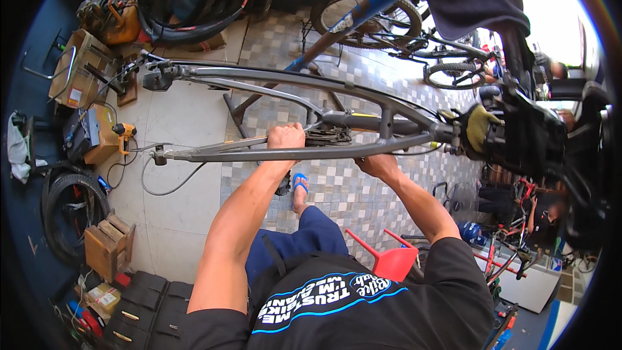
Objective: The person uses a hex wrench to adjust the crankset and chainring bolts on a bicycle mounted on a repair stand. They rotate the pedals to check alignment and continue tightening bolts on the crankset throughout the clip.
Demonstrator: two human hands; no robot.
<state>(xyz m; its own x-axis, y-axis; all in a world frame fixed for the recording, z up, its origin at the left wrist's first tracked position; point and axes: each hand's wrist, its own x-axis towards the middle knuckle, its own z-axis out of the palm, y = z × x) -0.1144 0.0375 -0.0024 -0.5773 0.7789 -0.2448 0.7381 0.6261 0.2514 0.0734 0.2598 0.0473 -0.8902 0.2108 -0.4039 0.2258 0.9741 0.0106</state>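
Observation:
A grey bicycle frame [259,153] without wheels lies across the view in front of me. My left hand [286,135] is closed in a fist at the frame, just left of the dark chainrings [328,136]. What it grips is hidden by the fingers. My right hand [378,165] is beneath the near tube, right of the chainrings. Its fingers are curled, and whatever they hold is out of sight. A cable [173,193] hangs in a loop from the frame's left end.
A blue and brown stand post [317,45] slopes behind the frame. Several bicycles [369,19] stand at the back. Left are a yellow heat gun [124,131], tyres [72,210] and wooden boxes [107,246]. A red plastic chair [392,262] is near my right side. People work at far right.

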